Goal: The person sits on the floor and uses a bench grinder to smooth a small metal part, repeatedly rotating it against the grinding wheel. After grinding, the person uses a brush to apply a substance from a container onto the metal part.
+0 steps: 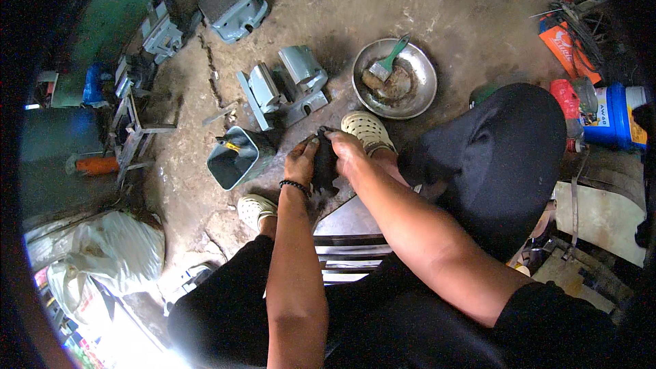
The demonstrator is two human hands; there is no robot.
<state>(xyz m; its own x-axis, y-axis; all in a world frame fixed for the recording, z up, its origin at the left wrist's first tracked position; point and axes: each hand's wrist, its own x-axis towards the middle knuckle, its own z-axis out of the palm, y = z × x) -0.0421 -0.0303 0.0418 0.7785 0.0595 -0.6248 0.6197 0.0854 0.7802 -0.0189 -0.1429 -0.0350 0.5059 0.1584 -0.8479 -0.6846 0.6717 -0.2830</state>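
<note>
Both of my hands meet low in front of me over a dark, limp rag (325, 167). My left hand (301, 158), with a beaded bracelet at the wrist, grips its left side. My right hand (346, 152) pinches its upper right edge, fingers closed. The rag hangs between them, and whether it wraps anything is hidden. Just beyond stand grey-painted vise parts (301, 72). Left of my left hand is a square grey bin (236, 176) with a yellow-handled tool (231, 145) in it. A round metal basin (425, 96) holds a green-handled paintbrush (391, 61).
More grey vises (232, 8) stand at the far left near a metal stand (137, 126). White plastic sacks (113, 249) lie at lower left. A blue bucket (615, 116) and an orange box (570, 48) are at right. My clogs (369, 131) flank the work area.
</note>
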